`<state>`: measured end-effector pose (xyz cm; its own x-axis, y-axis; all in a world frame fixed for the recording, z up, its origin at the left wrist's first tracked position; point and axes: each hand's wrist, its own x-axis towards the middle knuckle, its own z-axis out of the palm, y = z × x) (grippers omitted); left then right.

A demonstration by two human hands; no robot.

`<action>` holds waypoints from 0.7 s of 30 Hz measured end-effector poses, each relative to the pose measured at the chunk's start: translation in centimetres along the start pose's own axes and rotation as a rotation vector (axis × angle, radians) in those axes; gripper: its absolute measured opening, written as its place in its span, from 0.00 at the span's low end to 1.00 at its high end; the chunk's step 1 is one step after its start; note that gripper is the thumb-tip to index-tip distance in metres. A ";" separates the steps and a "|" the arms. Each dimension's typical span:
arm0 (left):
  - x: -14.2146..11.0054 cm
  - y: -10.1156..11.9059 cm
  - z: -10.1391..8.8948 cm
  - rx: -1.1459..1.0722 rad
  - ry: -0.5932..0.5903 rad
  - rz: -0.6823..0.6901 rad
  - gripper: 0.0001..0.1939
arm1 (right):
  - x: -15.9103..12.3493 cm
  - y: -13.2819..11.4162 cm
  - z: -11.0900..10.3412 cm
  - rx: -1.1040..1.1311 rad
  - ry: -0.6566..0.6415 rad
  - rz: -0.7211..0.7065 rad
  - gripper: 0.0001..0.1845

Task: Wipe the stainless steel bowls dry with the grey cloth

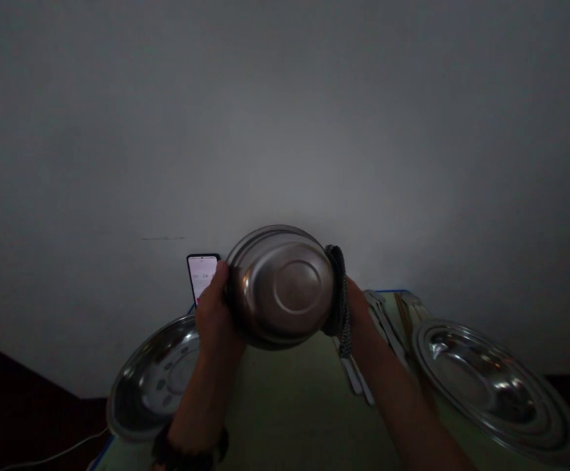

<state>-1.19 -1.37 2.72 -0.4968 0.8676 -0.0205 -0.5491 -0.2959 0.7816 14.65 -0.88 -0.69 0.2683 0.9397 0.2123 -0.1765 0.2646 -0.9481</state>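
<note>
Holding steel bowl (295, 288) up above tabletop (285, 412): left hand (215, 320) clasps left side, right hand (358, 306) holds dark patterned cloth (342, 301) against opposite side. Bowl directly between them, neither nearer; round, no long axis, underside turned toward person.

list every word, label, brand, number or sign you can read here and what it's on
"24": seemingly the middle of a blurred row of digits on the phone screen; the rest of the row is too faint to read, its right end by the left fingers.
Smaller marks on that screen: too small to read.
Held metal bowl: no readable text, just a ring on its base.
</note>
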 end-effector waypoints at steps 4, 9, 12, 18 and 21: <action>-0.3 1.4 -0.4 0.170 -0.133 -0.177 0.08 | 0.5 -0.8 -1.3 0.041 -0.039 0.075 0.21; -0.2 2.5 -1.8 0.473 -0.450 -0.329 0.13 | 0.6 -2.5 -3.1 -0.077 -0.220 0.001 0.21; -0.2 2.7 -2.0 0.550 -0.569 -0.244 0.15 | 0.4 -3.0 -3.4 -0.186 -0.348 -0.061 0.21; -0.5 2.9 -1.8 0.701 -0.743 -0.135 0.16 | -0.5 -3.5 -2.8 -0.418 -0.387 -0.208 0.14; -0.5 3.0 -1.9 0.782 -0.786 -0.091 0.17 | -1.3 -3.6 -2.0 -0.486 -0.393 -0.279 0.14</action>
<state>-3.80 -3.46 3.90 0.2396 0.9670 0.0865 0.1505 -0.1251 0.9807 16.87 -3.46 1.94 -0.1377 0.8836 0.4475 0.3189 0.4673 -0.8246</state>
